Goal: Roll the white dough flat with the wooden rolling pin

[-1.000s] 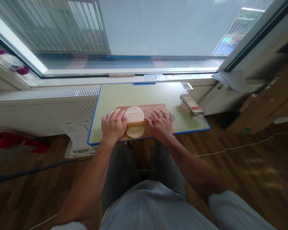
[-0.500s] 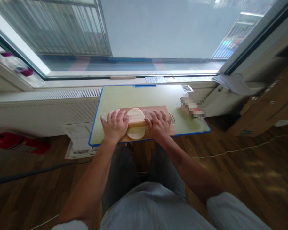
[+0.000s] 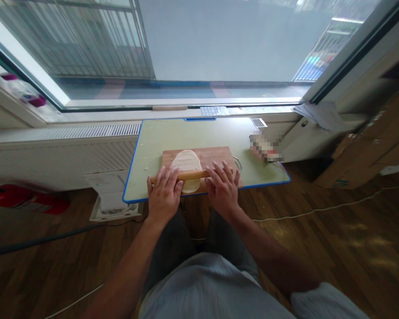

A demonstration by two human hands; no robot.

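Observation:
A wooden rolling pin (image 3: 190,176) lies across a flat, pale sheet of dough (image 3: 186,159). The dough shows on both sides of the pin, on a wooden cutting board (image 3: 216,154). My left hand (image 3: 165,189) is closed over the pin's left end, fingers bent across it. At the other end, my right hand (image 3: 222,184) grips the pin in the same way, its thumb near the dough's right edge. Both palms face down and cover the pin's ends.
Beneath the board is a pale table with a blue edge (image 3: 133,161), below a window. On its right sits a pixelated object (image 3: 266,148). A red fire extinguisher (image 3: 26,199) lies at left. Cardboard boxes (image 3: 362,146) stand right; a white cable (image 3: 306,215) crosses the floor.
Both hands and the rolling pin have come slightly towards my body. More dough shows beyond the pin, and the board's left far corner is uncovered.

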